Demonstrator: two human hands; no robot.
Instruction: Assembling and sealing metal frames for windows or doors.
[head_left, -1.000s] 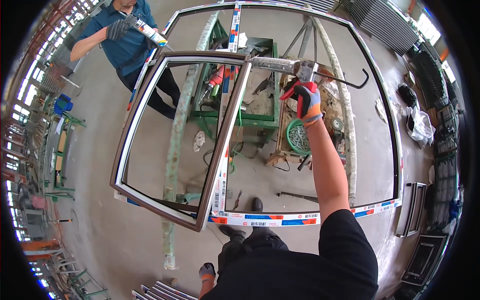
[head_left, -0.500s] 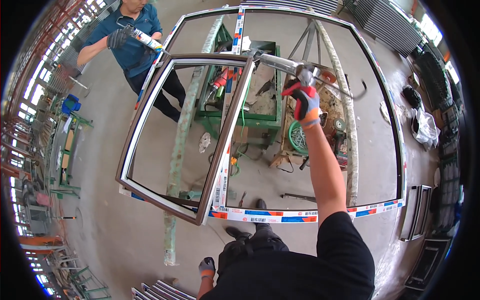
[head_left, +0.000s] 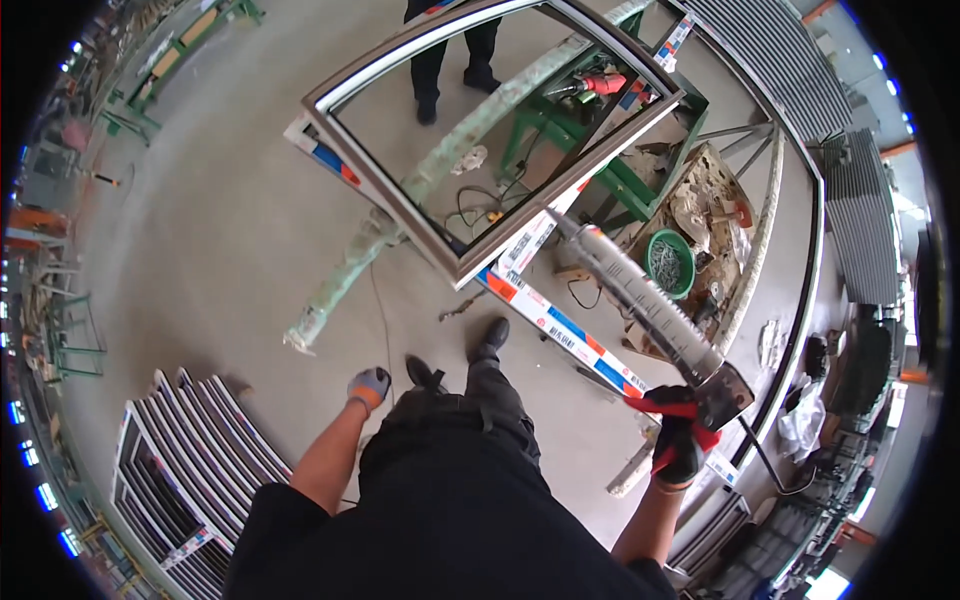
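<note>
— Head view first: what is in the hands?

— A caulking gun (head_left: 640, 292), long grey tube with its nozzle pointing up and away from the body. The right hand (head_left: 680, 440), in a red and black glove, is closed around the handle and trigger at the low end. The nozzle tip hangs just off the near corner of the window frame (head_left: 480, 130), not touching it as far as I can tell.

— And the other hand?

— The left hand (head_left: 369, 385), in a grey and orange glove, hangs down beside the thigh, holding nothing. The fingers look loosely curled; I cannot tell more than that.

— How far along would you say the sealing is?

— Hard to judge. No bead of sealant shows on the frame at this size, so I cannot say which edges are done. With the gun lifted off the frame, my guess is a pause between runs, or a stretch not yet started.

— What lies around the right hand?

— Ahead of it, the frame rests tilted over a green bench (head_left: 600, 150) with a red power tool (head_left: 600, 83) on top. Just beyond the gun sits a green bucket (head_left: 668, 262) of small metal parts. A strip with red and blue markings (head_left: 560, 325) runs across the floor between the feet and the frame.

— Further out?

— Past the frame stand another person's legs (head_left: 450, 60). Near the left hand, a stack of frames (head_left: 190, 460) lies on the floor.
</note>
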